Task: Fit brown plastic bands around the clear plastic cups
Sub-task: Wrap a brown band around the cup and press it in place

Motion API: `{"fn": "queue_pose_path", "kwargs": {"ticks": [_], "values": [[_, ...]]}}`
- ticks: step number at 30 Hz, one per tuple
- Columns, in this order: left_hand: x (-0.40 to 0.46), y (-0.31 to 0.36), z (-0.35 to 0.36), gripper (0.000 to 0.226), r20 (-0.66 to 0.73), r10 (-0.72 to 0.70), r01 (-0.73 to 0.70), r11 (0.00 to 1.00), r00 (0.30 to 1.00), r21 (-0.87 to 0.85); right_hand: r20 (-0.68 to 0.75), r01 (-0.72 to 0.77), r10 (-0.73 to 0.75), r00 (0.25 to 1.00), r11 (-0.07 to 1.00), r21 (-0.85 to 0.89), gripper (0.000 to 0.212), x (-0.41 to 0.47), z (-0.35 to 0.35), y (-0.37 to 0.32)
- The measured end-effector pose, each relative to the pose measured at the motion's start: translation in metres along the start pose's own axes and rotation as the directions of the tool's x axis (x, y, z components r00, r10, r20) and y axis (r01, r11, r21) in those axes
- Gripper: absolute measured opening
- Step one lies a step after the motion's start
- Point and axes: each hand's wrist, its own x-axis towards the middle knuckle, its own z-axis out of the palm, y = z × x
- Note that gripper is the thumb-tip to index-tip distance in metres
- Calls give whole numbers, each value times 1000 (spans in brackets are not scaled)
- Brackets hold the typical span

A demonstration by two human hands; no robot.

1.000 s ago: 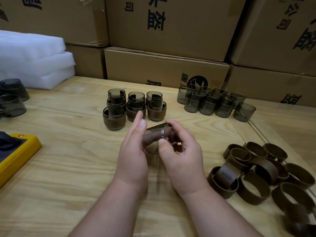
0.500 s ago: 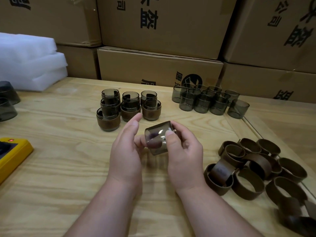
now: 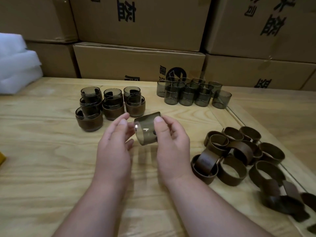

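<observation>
Gripping a smoky clear cup (image 3: 147, 129) on its side above the desk (image 3: 51, 159), the right hand (image 3: 171, 142) curls its fingers round it. The left hand (image 3: 114, 146) hovers beside it, fingers relaxed, holding nothing. Loose brown bands (image 3: 239, 156) lie heaped to the right.

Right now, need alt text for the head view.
The right hand holds a bare clear cup on its side above a wooden table, the left hand open beside it. Banded cups stand behind, unbanded cups farther right, loose brown bands at right.
</observation>
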Motion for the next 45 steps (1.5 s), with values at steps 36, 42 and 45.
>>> {"fn": "queue_pose_path", "kwargs": {"ticks": [36,42,45], "values": [[-11,-5,-3,61,375,-6,-152,909,927,389,5,102,-102,995,995,14,42,-5,-3,-2],[-12,-3,-2,37,401,26,-217,872,916,439,-8,165,-168,986,974,-158,31,-9,0,-6],[-12,0,-4,39,423,18,-235,853,906,467,11,254,-258,966,944,-209,24,-9,2,-20]]}}
